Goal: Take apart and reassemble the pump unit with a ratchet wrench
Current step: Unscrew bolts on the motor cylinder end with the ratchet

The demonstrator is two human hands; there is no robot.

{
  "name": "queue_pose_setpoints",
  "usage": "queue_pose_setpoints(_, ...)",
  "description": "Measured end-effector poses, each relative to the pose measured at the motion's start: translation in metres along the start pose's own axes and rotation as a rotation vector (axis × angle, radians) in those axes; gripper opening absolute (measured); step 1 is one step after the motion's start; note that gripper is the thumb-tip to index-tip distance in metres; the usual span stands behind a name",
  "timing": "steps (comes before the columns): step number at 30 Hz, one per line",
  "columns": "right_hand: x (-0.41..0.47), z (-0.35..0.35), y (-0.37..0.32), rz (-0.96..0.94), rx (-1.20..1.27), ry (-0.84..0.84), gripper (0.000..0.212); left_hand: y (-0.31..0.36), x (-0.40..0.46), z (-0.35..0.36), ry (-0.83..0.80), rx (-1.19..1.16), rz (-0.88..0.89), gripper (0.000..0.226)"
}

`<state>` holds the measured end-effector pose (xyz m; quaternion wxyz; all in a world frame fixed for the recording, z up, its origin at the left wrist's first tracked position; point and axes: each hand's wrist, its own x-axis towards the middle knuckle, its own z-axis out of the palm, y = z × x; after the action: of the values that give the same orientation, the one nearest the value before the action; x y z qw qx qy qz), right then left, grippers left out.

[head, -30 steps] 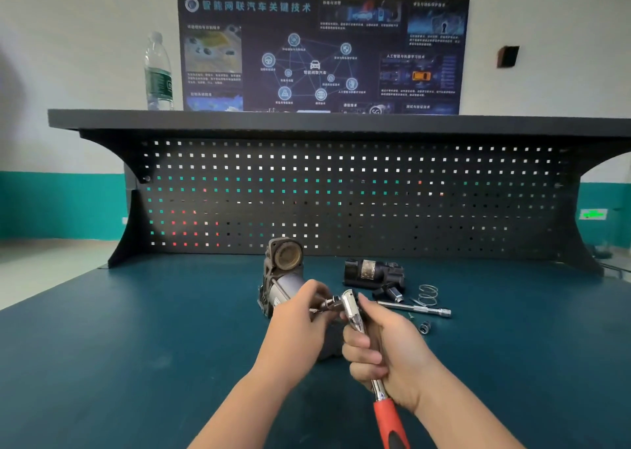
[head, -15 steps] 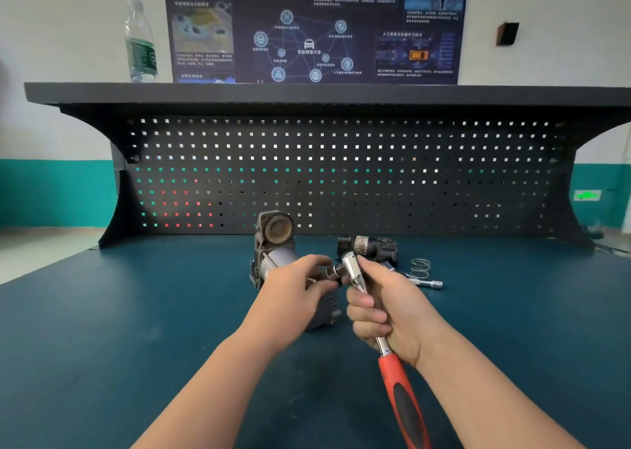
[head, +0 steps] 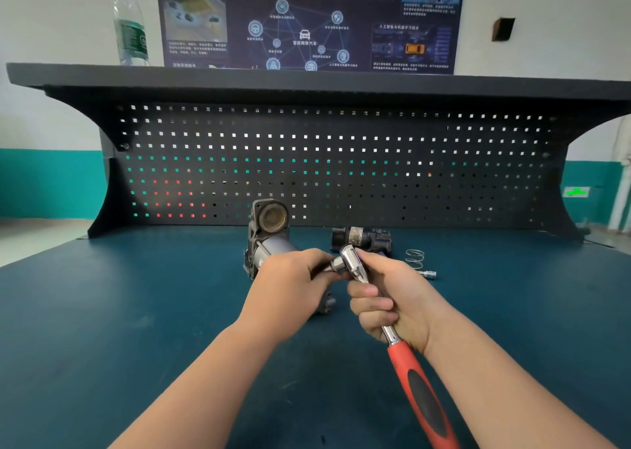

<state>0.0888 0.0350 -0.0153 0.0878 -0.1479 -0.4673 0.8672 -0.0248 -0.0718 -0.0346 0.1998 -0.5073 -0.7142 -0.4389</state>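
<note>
The grey pump unit (head: 269, 237) lies on the blue bench, its round open end facing me. My right hand (head: 392, 298) grips the steel shank of the ratchet wrench (head: 353, 260), whose red and black handle (head: 420, 390) points down toward me. My left hand (head: 290, 291) pinches the socket piece (head: 336, 265) fitted at the wrench head, in front of the pump. A removed dark pump part (head: 363, 238) lies behind my hands. A coil spring (head: 415, 259) and a long bolt (head: 426, 273) rest to the right.
A black pegboard back panel (head: 341, 161) with a shelf (head: 307, 81) rises behind the bench. A plastic water bottle (head: 129, 28) stands on the shelf's left end. The blue bench top (head: 119, 312) spreads to both sides of my arms.
The view has tilted down and closer. Both hands kept their hold on the wrench and socket, shifting slightly while the wrench handle swung a little lower right.
</note>
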Motion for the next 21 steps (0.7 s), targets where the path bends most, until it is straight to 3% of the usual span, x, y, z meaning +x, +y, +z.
queue_pose_setpoints(8,-0.007,-0.012,-0.005,0.149,-0.060,-0.045,0.034,0.002,-0.004,0.005,0.052,0.087,0.101,0.015)
queue_pose_setpoints(11,-0.006,-0.010,-0.005,0.087,-0.060,-0.063,0.033,0.001,0.000,0.001,-0.009,0.014,0.033,0.016)
queue_pose_setpoints(14,-0.008,-0.011,-0.012,-0.089,-0.051,-0.028,0.036,-0.007,0.007,-0.015,0.056,-0.171,-0.174,0.003)
queue_pose_setpoints(17,-0.015,-0.014,-0.022,-0.298,-0.067,-0.007,0.036,-0.017,0.015,-0.031,0.273,-0.413,-0.486,0.029)
queue_pose_setpoints(19,-0.015,-0.013,-0.021,-0.483,-0.335,0.104,0.038,-0.012,0.018,-0.036,0.144,-0.714,-0.741,0.039)
queue_pose_setpoints(21,-0.013,-0.010,-0.015,-0.657,-0.752,0.244,0.037,0.002,0.015,-0.035,-0.204,-0.897,-0.926,0.055)
